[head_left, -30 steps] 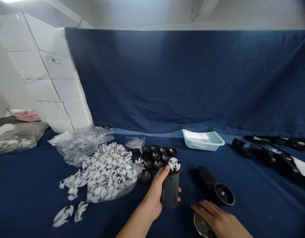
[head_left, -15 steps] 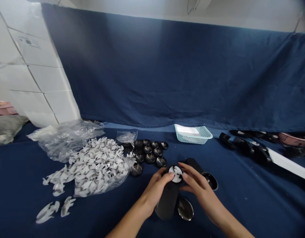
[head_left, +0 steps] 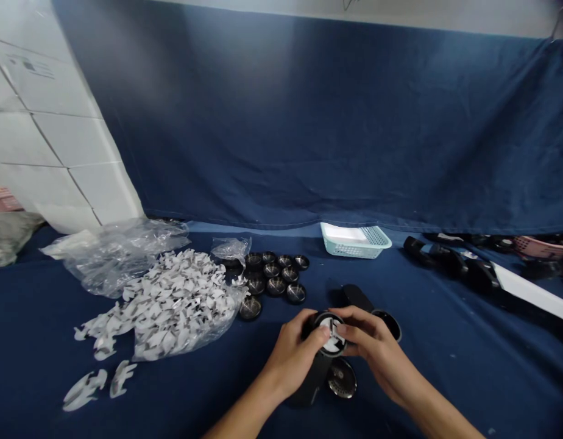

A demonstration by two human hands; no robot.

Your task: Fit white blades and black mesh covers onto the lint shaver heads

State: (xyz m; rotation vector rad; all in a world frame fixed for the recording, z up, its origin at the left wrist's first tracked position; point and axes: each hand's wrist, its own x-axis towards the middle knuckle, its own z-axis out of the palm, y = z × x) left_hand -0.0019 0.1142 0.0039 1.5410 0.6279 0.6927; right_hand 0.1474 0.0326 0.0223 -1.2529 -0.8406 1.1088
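To the right of the heap of white pieces [head_left: 181, 299], clasping the black tube [head_left: 311, 384] in a curled left hand [head_left: 291, 355], thumb on the white insert [head_left: 331, 345] in its top — all between the hands. Next, having let go of the black cap [head_left: 342, 378] just beside since a second ago, gripping the tube's top with a half-curled right hand [head_left: 377, 346] too — likely meaning two-handed work on the insert.

- Even, cool indoor light of middling brightness, seemingly from overhead.
- Pale sheen on the curtain's [head_left: 281, 128] upper left; dark folds at its right.
- Glare streaks on the bag [head_left: 121, 250]; small glints on the discs [head_left: 276, 286].
- Cylinder [head_left: 309, 384] nearly merges with the dim surface [head_left: 446, 384].
- Boxes [head_left: 57, 137] slant, stretched near the left edge.
- Fine detail soft; box label [head_left: 32, 66] too blurred to read.
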